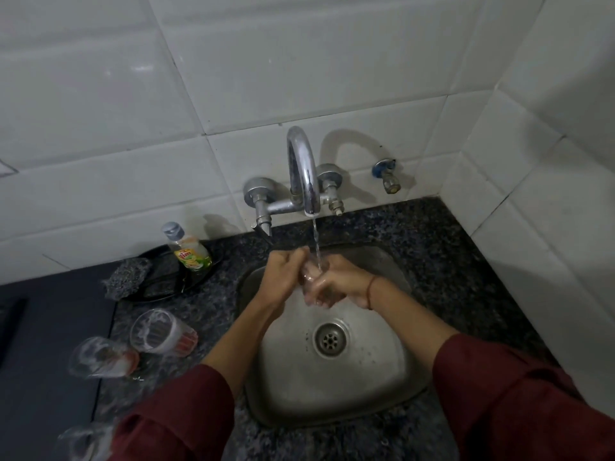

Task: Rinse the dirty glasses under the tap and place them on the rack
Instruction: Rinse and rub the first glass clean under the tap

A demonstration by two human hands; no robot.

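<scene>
A clear glass (311, 272) is held over the steel sink (382, 371), right under the stream from the chrome tap (304, 174). My left hand (283, 272) grips it from the left and my right hand (336, 284) wraps it from the right and below. Water runs into the glass, which my fingers mostly hide. On the dark counter to the left stand soapy glasses: one (159, 331) nearest the sink, another (100, 357) further left, and a third (85, 442) at the bottom edge, partly behind my sleeve.
A dish-soap bottle (189, 249) and a steel scrubber (126, 277) rest on a black plate (159, 287) at the back left. A small wall valve (386, 176) sits right of the tap. White tiled walls close in behind and on the right. No rack is in view.
</scene>
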